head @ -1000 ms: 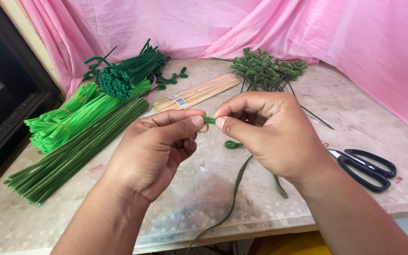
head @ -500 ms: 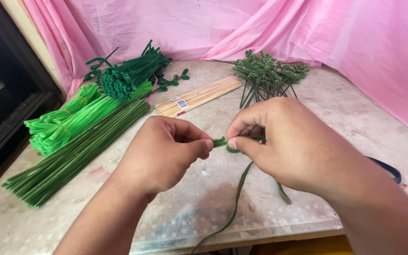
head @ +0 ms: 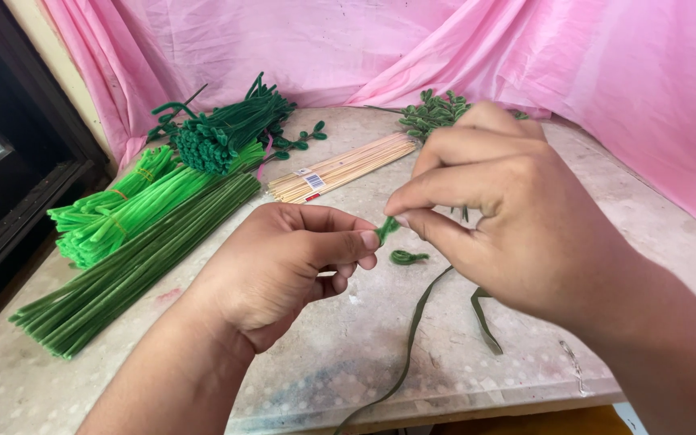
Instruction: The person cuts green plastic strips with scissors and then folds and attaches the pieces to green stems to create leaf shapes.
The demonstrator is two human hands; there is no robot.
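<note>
My left hand (head: 283, 266) and my right hand (head: 501, 217) meet over the middle of the marble table (head: 316, 379). Both pinch a small green pipe-cleaner piece (head: 386, 229) between thumb and forefinger. A looped end of green pipe cleaner (head: 407, 257) shows just below the fingertips. A dark green floral tape strip (head: 412, 338) hangs down from the hands toward the table's front edge. My right hand hides most of what lies behind it.
Long dark green stems (head: 122, 266), bright green pipe cleaners (head: 122, 205) and curled dark green ones (head: 219, 133) lie at left. A bundle of wooden skewers (head: 340, 167) lies mid-table. Finished leafy stems (head: 432, 113) rest at the back. Pink cloth (head: 606, 97) drapes behind.
My right hand has risen and moved closer to the camera, now covering the scissors and most of the leafy stems. My left hand keeps its pinch in place.
</note>
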